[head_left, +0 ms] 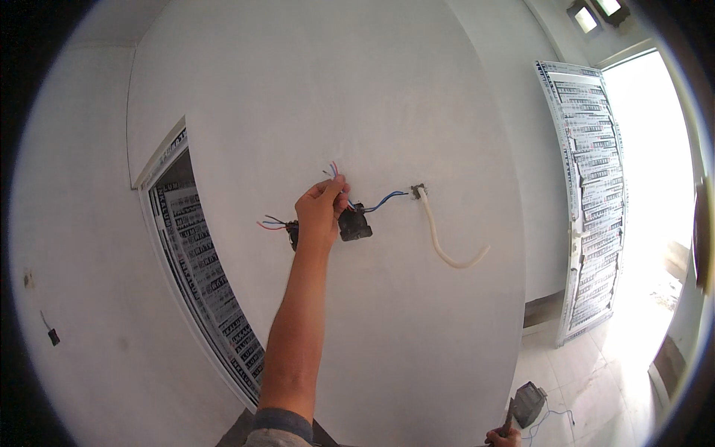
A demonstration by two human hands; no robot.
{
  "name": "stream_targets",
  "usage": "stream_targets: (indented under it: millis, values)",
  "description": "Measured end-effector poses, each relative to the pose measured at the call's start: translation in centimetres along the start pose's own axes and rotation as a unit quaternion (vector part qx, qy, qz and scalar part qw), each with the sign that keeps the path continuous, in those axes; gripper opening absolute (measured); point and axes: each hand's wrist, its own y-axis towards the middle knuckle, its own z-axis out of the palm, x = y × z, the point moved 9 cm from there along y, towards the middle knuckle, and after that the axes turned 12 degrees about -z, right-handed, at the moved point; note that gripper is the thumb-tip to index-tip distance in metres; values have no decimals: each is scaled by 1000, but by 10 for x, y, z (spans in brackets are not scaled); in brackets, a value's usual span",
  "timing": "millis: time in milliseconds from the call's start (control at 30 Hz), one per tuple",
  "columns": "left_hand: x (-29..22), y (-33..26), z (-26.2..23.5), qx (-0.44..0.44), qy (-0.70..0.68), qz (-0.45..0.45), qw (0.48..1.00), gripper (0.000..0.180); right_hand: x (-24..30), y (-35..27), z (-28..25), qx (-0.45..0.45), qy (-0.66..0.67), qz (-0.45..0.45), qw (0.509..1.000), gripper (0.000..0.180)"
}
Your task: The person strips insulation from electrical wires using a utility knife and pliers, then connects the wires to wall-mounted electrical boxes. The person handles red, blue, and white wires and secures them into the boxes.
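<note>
My left hand (322, 204) is raised to the wall and pinches a bundle of thin electrical wires (334, 168), red, blue and dark. Their loose ends stick up above my fingertips. These wires come from a black wall box (355, 224) set in the wall just right of my wrist. A second black box (293, 235) is partly hidden behind my wrist, with red, blue and dark wires (272, 223) poking out to the left. At the lower right edge, my right hand (504, 437) is closed around a dark, narrow tool (509, 417) whose kind I cannot make out.
Blue wires (387, 200) extend right from the box toward a wall hole, where a cream conduit (439, 246) hangs. A film-covered window frame (205, 253) is left, an open film-covered door (592, 201) right. A grey box-shaped object (529, 403) is near the tiled floor (596, 372).
</note>
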Motion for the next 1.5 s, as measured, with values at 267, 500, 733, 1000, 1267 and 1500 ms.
stream_targets:
  millis: [267,500,733,1000,1267,1500]
  values:
    - [-2,2,-2,7,49,-41,998,25,-21,5,6,21,-1,10,1000,26]
    - [13,-78,-17,-139,63,135,979,29,-52,-10,-5,-20,32,24,999,24]
    - [146,-174,123,214,-424,-254,842,49,-60,-25,-7,18,7,58,998,21]
    - [120,-198,171,269,-640,-179,697,40,-72,-51,-9,2,6,78,997,22]
    - [172,-142,96,513,-282,-345,734,41,-85,-86,-23,-60,19,100,993,24]
    - [151,-183,78,401,-327,-316,795,42,-113,-95,-14,-65,-1,135,989,20]
